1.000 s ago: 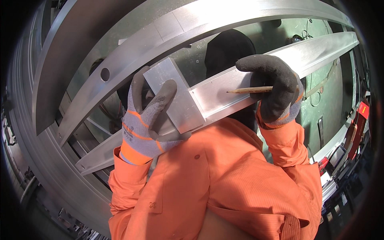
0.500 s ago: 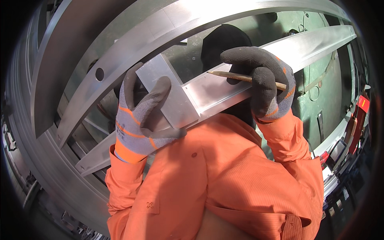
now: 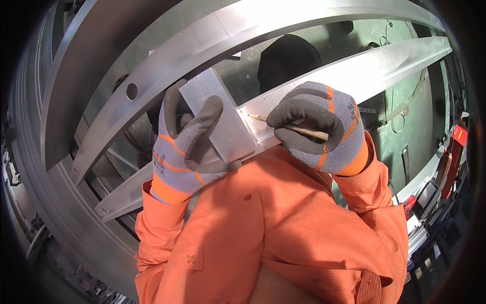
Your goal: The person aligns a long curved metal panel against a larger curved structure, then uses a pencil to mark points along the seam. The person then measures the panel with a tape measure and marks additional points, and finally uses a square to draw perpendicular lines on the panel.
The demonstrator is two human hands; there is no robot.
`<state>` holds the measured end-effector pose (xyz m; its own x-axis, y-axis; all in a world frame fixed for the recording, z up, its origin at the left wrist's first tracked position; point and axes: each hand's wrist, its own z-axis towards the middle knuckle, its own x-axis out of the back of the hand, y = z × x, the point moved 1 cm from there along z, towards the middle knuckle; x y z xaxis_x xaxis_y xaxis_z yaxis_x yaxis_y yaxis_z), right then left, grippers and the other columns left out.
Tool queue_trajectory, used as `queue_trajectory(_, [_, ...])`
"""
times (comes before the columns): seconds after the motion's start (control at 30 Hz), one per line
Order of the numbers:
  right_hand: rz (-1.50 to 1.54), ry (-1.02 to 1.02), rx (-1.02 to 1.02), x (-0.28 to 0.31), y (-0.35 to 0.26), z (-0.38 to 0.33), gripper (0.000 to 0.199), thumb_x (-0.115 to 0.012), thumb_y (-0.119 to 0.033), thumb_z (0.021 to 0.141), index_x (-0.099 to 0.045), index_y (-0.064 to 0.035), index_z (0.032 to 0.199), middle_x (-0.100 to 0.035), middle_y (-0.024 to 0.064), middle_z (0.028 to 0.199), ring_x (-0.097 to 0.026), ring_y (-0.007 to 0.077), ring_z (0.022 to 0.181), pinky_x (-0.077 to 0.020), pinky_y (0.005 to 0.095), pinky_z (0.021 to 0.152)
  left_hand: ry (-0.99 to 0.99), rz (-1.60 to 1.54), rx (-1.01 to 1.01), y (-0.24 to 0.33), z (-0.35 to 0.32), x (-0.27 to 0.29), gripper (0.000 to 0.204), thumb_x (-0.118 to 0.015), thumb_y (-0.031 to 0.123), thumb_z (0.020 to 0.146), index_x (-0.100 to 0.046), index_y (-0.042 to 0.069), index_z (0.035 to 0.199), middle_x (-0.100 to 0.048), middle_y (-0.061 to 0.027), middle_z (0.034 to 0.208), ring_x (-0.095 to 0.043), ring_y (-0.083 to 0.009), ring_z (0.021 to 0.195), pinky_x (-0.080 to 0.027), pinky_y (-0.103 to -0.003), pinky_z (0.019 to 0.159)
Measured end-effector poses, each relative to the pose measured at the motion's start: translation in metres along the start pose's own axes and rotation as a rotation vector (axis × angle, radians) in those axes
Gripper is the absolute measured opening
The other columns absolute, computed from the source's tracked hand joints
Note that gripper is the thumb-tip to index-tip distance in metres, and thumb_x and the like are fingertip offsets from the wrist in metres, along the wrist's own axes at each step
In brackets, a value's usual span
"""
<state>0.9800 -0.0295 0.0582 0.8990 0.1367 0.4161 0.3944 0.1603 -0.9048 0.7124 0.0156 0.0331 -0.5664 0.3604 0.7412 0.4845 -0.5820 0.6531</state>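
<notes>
A flat rectangular metal block [image 3: 215,111] lies across a long silver metal channel [image 3: 374,71]. My gloved left hand [image 3: 177,152] grips the block, with the thumb along its near side, the index finger on its face and other fingers round its far left edge. In my gloved right hand [image 3: 324,119] a wooden pencil [image 3: 315,134] is pinched between thumb and fingers. Its pointed tip is just right of the block's edge, over the channel's face; whether it touches the metal I cannot tell.
Another long metal beam [image 3: 187,40] with a round hole runs beyond the channel, and a dark wide profile [image 3: 76,81] stands at the left. Green surface [image 3: 412,121] shows between the beams. Red tools [image 3: 455,152] and other items crowd the right edge.
My right hand has moved left and slightly down, bringing the pencil's tip close to the block's edge. My left hand and the block have shifted slightly right in the view.
</notes>
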Motion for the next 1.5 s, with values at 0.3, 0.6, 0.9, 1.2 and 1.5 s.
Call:
queue_trajectory(0.3, [-0.085, 0.039, 0.067, -0.019, 0.007, 0.002, 0.012, -0.073, -0.009, 0.078, -0.069, -0.0062, 0.089, -0.065, 0.009, 0.078, -0.063, 0.0309, 0.073, -0.0515, 0.0385, 0.066, 0.035, -0.009, 0.02, 0.002, 0.0, -0.001, 0.102, -0.095, 0.062, 0.057, -0.059, 0.01, 0.137, -0.037, -0.0328, 0.153, -0.052, -0.0495, 0.131, -0.053, -0.051, 0.099])
queue_trajectory(0.6, [-0.172, 0.03, 0.131, -0.02, 0.005, 0.005, 0.019, -0.076, -0.005, 0.071, -0.073, -0.0088, 0.09, -0.07, 0.0063, 0.087, -0.066, 0.0292, 0.079, -0.0551, 0.0385, 0.071, 0.02, -0.042, 0.021, 0.002, 0.002, 0.001, 0.103, -0.095, 0.06, 0.056, -0.061, 0.006, 0.137, -0.04, -0.0305, 0.151, -0.053, -0.046, 0.131, -0.051, -0.05, 0.102])
queue_trajectory(0.9, [-0.06, -0.282, 0.057, 0.008, 0.001, 0.002, 0.012, -0.072, -0.009, 0.071, -0.071, -0.0086, 0.082, -0.067, 0.0071, 0.077, -0.061, 0.0282, 0.071, -0.051, 0.0361, 0.067, 0.05, -0.089, 0.006, 0.003, 0.002, -0.004, 0.099, -0.099, 0.049, 0.056, -0.06, 0.005, 0.137, -0.041, -0.0285, 0.152, -0.053, -0.0442, 0.132, -0.051, -0.048, 0.102])
queue_trajectory(1.2, [0.056, -0.447, -0.188, 0.009, -0.001, 0.022, 0.009, -0.069, -0.007, 0.073, -0.07, -0.0046, 0.082, -0.059, 0.0075, 0.068, -0.054, 0.0259, 0.059, -0.0462, 0.031, 0.058, 0.008, -0.092, 0.082, 0.01, 0.0, -0.001, 0.104, -0.101, 0.04, 0.055, -0.056, 0.003, 0.14, -0.033, -0.0278, 0.157, -0.062, -0.0387, 0.124, -0.057, -0.044, 0.1])
queue_trajectory(1.5, [0.002, -0.316, -0.072, 0.0, 0.001, 0.024, 0.013, -0.075, -0.014, 0.084, -0.074, -0.0018, 0.088, -0.067, 0.0052, 0.073, -0.058, 0.0124, 0.063, -0.047, 0.0258, 0.06, 0.066, -0.13, 0.085, 0.011, 0.005, -0.01, 0.095, -0.101, 0.039, 0.053, -0.062, 0.002, 0.132, -0.039, -0.0268, 0.148, -0.061, -0.038, 0.119, -0.055, -0.045, 0.097])
